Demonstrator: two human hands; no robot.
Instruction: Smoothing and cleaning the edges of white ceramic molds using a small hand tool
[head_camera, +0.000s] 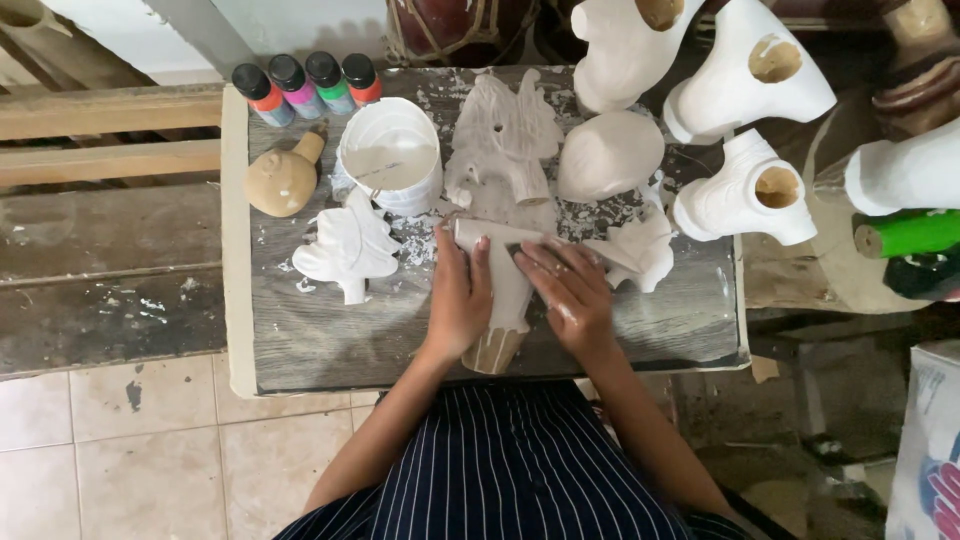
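Clay figure (505, 290), left hand (458, 300), right hand (567, 297) pressing

Bare forearms, navy garment with thin white pinstripes

Worktop (300, 340): grey wood-grain board, matt, spattered with dried white flecks. Carved figure (505, 285) under the left hand (460, 300) and right hand (565, 300): matt white coating, bare tan wood at its base. Tree ornament (348, 250): chalky white, ridged. Tub (392, 155): white plastic, smeared. Gourd figure (282, 178): unpainted, smooth tan. Paint bottles (305, 88): glossy plastic, black caps. Floor (120, 440): tile, scuffed.
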